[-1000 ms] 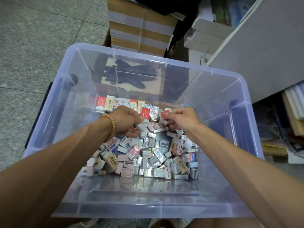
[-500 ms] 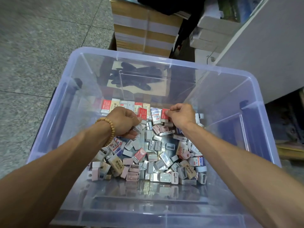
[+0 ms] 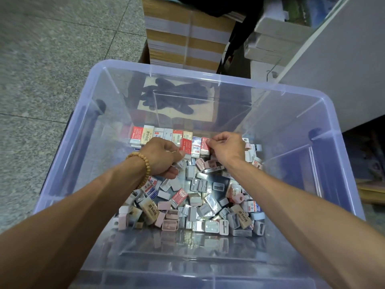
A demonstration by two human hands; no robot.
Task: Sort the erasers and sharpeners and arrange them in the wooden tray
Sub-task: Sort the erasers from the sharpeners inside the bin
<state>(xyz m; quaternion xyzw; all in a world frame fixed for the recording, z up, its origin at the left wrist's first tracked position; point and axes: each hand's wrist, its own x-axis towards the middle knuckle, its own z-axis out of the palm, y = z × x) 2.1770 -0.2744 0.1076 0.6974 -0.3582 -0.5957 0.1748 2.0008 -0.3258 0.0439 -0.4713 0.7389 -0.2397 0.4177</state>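
Observation:
A loose heap of erasers and sharpeners (image 3: 200,207) lies on the floor of a clear plastic bin (image 3: 68,155). Along the bin's far side stands a row of upright erasers (image 3: 160,135) in red, cream and white sleeves. My left hand (image 3: 161,158), with a bead bracelet on the wrist, has curled fingers, and its thumb and forefinger pinch the foot of a red eraser (image 3: 185,145) in that row. My right hand (image 3: 228,148) pinches another red eraser (image 3: 204,143) at the row's right end. A blue-and-white eraser (image 3: 196,146) stands between the two.
Dark gloves (image 3: 177,97) on a sheet show through the bin's far wall. Banded cardboard boxes (image 3: 187,38) stand behind the bin, a white cabinet panel (image 3: 343,69) at the right, grey tiled floor (image 3: 52,59) at the left.
Both hands have moved away from me to the far row, each carrying a red eraser. The two erasers now stand at the row's right end.

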